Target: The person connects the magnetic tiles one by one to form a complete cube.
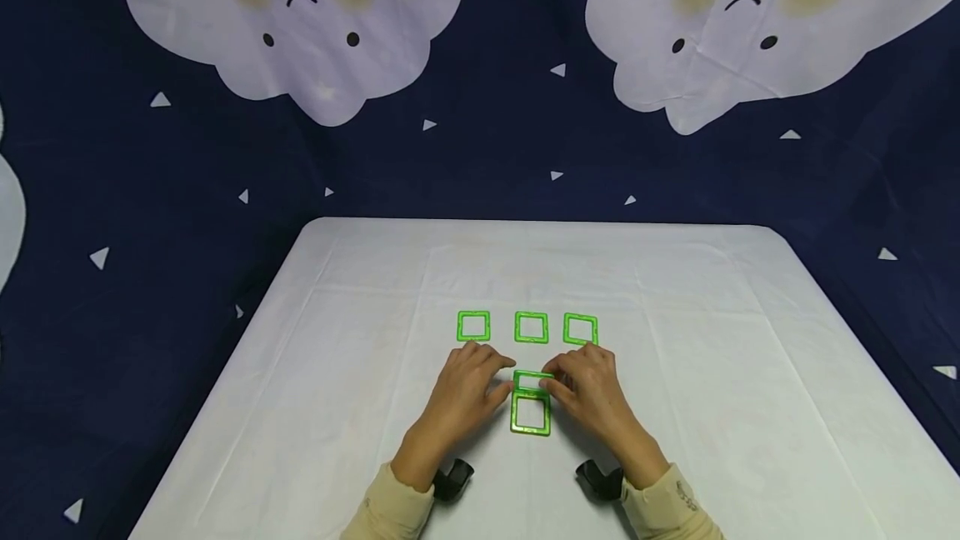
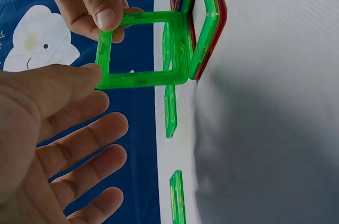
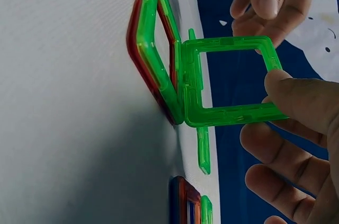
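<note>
A green square frame tile (image 1: 532,374) stands on edge, meeting a flat green square tile (image 1: 530,432) along its far side. Under that flat tile a red tile (image 3: 139,62) shows in the right wrist view. My right hand (image 1: 588,377) pinches the upright tile at its upper right corner between thumb and index finger. At the opposite corner is my left hand (image 1: 467,386), its thumb tip right at the tile's edge. The left fingers (image 2: 87,134) are spread and fairly straight, with nothing between them.
Behind the hands, a left green tile (image 1: 473,326), a middle green tile (image 1: 531,327) and a right green tile (image 1: 581,329) lie in a row on the white tabletop (image 1: 360,307). Low in the right wrist view is a blue-and-red tile edge (image 3: 185,203). A dark cloud-print cloth (image 1: 495,157) hangs behind.
</note>
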The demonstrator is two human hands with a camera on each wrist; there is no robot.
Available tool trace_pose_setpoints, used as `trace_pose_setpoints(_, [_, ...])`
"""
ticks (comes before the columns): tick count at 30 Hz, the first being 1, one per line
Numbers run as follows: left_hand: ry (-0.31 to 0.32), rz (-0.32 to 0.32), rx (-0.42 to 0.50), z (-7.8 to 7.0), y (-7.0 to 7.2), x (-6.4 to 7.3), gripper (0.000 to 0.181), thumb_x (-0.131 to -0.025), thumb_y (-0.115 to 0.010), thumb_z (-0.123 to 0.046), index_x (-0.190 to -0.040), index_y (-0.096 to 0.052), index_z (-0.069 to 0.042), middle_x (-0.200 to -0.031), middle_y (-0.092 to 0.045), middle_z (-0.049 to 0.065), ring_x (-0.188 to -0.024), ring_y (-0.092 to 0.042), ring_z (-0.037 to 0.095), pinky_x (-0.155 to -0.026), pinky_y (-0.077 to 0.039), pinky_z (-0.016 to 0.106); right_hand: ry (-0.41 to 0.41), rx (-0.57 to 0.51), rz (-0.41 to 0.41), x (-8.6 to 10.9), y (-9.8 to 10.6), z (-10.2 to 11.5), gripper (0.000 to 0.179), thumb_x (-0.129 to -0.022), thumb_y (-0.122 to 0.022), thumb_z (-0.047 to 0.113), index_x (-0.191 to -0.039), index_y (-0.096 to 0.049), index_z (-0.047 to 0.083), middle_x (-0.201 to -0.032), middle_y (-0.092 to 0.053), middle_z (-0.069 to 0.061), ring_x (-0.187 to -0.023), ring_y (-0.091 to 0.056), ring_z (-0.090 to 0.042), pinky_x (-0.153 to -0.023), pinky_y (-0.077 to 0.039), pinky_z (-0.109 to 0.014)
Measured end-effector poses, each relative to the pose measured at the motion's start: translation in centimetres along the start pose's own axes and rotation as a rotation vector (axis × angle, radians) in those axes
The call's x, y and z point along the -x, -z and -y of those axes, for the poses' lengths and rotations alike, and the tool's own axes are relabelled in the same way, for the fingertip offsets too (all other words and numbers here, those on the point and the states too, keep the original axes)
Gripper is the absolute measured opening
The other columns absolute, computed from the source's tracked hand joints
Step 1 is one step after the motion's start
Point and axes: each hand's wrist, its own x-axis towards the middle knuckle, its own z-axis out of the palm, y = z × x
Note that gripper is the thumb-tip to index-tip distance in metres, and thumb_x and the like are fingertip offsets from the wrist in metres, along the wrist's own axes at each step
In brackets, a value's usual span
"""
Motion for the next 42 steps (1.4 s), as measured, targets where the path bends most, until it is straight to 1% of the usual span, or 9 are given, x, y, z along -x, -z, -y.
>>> trace_pose_setpoints(3, [0.005, 0.009, 0.030, -0.1, 0.0, -0.4, 0.023, -0.078, -0.075, -0.027, -0.099, -0.071, -0.019, -0.092, -0.068, -0.008, -0.092, -0.058, 0.014, -0.083, -0.044, 0.032, 0.007, 0.001, -0.004, 0.0, 0.0, 0.1, 0.023, -0.062, -0.086, 0.018, -0.078, -0.069, 0.016, -0.063, -0.058, 0.008, -0.068, -0.042, -0.006, -0.081, -0.039, -0.046])
trace_pose_setpoints(9, [0.058, 0.107, 0.089, -0.4, 0.1, -0.9, 0.021, -0.083, -0.071, -0.030, -0.101, -0.072, -0.019, -0.095, -0.070, -0.008, -0.096, -0.059, 0.014, -0.089, -0.044, 0.034, 0.003, 0.017, 0.001, 0.1, 0.1, 0.1, 0.024, -0.062, -0.086, 0.019, -0.079, -0.069, 0.016, -0.064, -0.059, 0.007, -0.069, -0.043, -0.007, -0.081, -0.039, -0.045])
trace_pose_setpoints(12, [0.073, 0.124, 0.122, -0.3, -0.2, -1.0, 0.019, -0.083, -0.070, -0.029, -0.100, -0.072, -0.020, -0.095, -0.070, -0.008, -0.094, -0.060, 0.013, -0.088, -0.044, 0.033, 0.009, 0.020, -0.004, 0.1, 0.2, 0.2, 0.025, -0.061, -0.086, 0.019, -0.079, -0.069, 0.016, -0.065, -0.060, 0.006, -0.070, -0.044, -0.007, -0.080, -0.038, -0.045])
trace_pose_setpoints(16, [0.087, 0.124, 0.145, -0.1, -0.5, -0.9, 0.017, -0.083, -0.071, -0.028, -0.098, -0.073, -0.020, -0.092, -0.070, -0.008, -0.091, -0.060, 0.012, -0.087, -0.044, 0.032, 0.015, 0.012, -0.009, 0.1, 0.3, 0.2, 0.025, -0.062, -0.086, 0.019, -0.079, -0.069, 0.015, -0.065, -0.061, 0.006, -0.070, -0.045, -0.008, -0.080, -0.037, -0.045])
trace_pose_setpoints(21, [0.099, 0.124, 0.145, -0.1, -0.7, -0.9, 0.015, -0.083, -0.071, -0.029, -0.095, -0.074, -0.020, -0.089, -0.071, -0.009, -0.086, -0.059, 0.011, -0.083, -0.044, 0.031, 0.011, 0.008, -0.005, 0.1, 0.5, 0.2, 0.024, -0.062, -0.086, 0.017, -0.079, -0.069, 0.015, -0.065, -0.061, 0.006, -0.070, -0.044, -0.008, -0.082, -0.037, -0.045])
trace_pose_setpoints(28, [0.134, 0.140, 0.145, -0.2, -0.7, -0.8, 0.012, -0.083, -0.071, -0.029, -0.091, -0.074, -0.021, -0.085, -0.071, -0.009, -0.081, -0.057, 0.009, -0.081, -0.042, 0.029, -0.021, 0.000, 0.005, 0.0, 1.2, 0.0, 0.022, -0.065, -0.084, 0.016, -0.081, -0.069, 0.015, -0.068, -0.063, 0.006, -0.074, -0.050, -0.012, -0.085, -0.036, -0.048])
trace_pose_setpoints(34, [0.135, 0.125, 0.136, -0.3, -0.7, -0.6, 0.011, -0.082, -0.071, -0.030, -0.089, -0.074, -0.022, -0.081, -0.070, -0.010, -0.080, -0.058, 0.009, -0.081, -0.042, 0.029, -0.062, -0.001, 0.002, 0.1, 1.9, -0.5, 0.022, -0.066, -0.084, 0.017, -0.081, -0.069, 0.013, -0.070, -0.068, 0.005, -0.074, -0.052, -0.013, -0.090, -0.035, -0.050])
trace_pose_setpoints(38, [0.129, 0.102, 0.138, -0.4, -0.7, -0.4, 0.010, -0.081, -0.072, -0.030, -0.087, -0.074, -0.021, -0.079, -0.069, -0.011, -0.078, -0.058, 0.008, -0.080, -0.043, 0.028, -0.097, 0.006, 0.001, 0.3, 2.4, -1.0, 0.018, -0.069, -0.082, 0.016, -0.081, -0.069, 0.012, -0.072, -0.068, 0.003, -0.075, -0.052, -0.014, -0.092, -0.034, -0.050])
trace_pose_setpoints(42, [0.126, 0.089, 0.138, -0.5, -0.7, -0.2, 0.010, -0.080, -0.073, -0.029, -0.085, -0.074, -0.020, -0.077, -0.069, -0.011, -0.076, -0.058, 0.008, -0.079, -0.043, 0.028, -0.115, 0.019, -0.009, 0.4, 3.0, -1.6, 0.018, -0.069, -0.081, 0.014, -0.082, -0.069, 0.011, -0.071, -0.067, 0.002, -0.074, -0.051, -0.015, -0.091, -0.033, -0.051])
